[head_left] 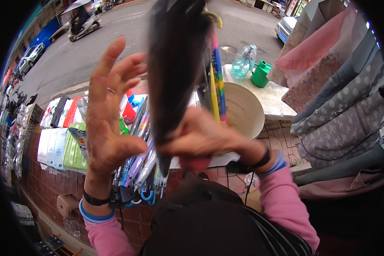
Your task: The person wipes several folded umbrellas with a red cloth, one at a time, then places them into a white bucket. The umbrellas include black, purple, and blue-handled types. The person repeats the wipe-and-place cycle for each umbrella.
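Note:
A dark bundle (179, 60), blurred and apparently a folded umbrella, stands nearly upright before me, wide at the top and narrow below. My right hand (201, 137) grips it near its narrow lower end. To its left, my left hand (107, 105) is raised with fingers spread and holds nothing; a ring shows on one finger. Just behind the bundle, a rainbow-coloured umbrella (219, 80) and a yellow one (213, 92) stand near a cream bucket (246, 108). Several folded umbrellas (144, 163) in clear sleeves lie below, between my hands.
Tissue packs (60, 147) lie on the left of the stall. A green watering can (260, 73) and clear spray bottle (241, 64) stand on a low table (278, 99). Patterned aprons (339, 105) hang at right. A scooter rider (80, 19) is on the road.

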`<state>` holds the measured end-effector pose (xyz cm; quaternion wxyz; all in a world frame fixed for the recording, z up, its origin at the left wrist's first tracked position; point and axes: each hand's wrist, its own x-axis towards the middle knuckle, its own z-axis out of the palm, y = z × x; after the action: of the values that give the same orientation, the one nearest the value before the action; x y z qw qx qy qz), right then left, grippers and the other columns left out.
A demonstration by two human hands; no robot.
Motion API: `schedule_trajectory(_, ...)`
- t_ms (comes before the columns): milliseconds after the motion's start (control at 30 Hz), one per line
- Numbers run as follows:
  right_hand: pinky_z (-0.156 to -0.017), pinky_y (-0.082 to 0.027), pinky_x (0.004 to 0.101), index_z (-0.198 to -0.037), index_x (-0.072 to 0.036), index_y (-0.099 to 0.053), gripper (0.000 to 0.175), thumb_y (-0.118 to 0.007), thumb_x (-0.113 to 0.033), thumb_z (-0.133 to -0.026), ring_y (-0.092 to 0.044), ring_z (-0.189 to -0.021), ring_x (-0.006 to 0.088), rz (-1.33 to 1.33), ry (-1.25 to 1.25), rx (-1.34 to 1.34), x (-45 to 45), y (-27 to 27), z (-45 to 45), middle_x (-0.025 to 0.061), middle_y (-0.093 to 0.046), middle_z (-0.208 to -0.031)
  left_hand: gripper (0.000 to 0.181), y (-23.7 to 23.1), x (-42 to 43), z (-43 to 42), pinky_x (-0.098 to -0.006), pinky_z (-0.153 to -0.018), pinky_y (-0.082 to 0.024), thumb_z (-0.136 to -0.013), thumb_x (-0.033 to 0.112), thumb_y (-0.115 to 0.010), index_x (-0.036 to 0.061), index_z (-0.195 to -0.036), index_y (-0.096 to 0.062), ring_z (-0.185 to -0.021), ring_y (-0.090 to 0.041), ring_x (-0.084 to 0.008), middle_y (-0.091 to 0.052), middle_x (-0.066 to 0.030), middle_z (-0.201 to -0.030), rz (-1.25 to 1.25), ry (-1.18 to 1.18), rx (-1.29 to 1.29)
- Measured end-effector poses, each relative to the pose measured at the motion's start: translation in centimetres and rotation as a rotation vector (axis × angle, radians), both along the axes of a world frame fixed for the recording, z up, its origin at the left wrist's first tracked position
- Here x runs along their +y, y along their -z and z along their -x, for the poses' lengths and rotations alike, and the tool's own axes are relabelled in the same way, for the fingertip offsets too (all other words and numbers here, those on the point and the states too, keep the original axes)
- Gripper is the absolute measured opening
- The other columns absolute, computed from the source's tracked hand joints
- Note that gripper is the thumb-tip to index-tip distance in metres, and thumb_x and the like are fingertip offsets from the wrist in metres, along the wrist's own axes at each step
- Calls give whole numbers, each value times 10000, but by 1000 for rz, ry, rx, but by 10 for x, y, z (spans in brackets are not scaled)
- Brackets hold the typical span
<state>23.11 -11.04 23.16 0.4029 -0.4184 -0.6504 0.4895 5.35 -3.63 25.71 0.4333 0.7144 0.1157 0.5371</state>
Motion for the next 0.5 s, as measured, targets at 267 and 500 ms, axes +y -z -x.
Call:
schedule_trajectory(267,-617,-546,219,-1201,-4,-572,317,-630,-144,-922,-654,-808,150,-989,274,-621,-23,-139,-167,140,-629,-1029,442,75,46,-36,-310,-958,-453,-946,207,-614,-15,-1312,-508,-1123,-560,-193,-567,-129,-1249,225,18,261)
schedule_trajectory(500,-647,-559,255,-1092,-9,-643,244,-667,-147,-892,-672,-738,156,-183,544,-467,-1,-118,-232,96,-687,-874,307,146,48,-78,-251,-872,-465,-940,108,-616,4,-1226,-576,-1009,-574,-116,-609,-50,-1070,402,31,542)
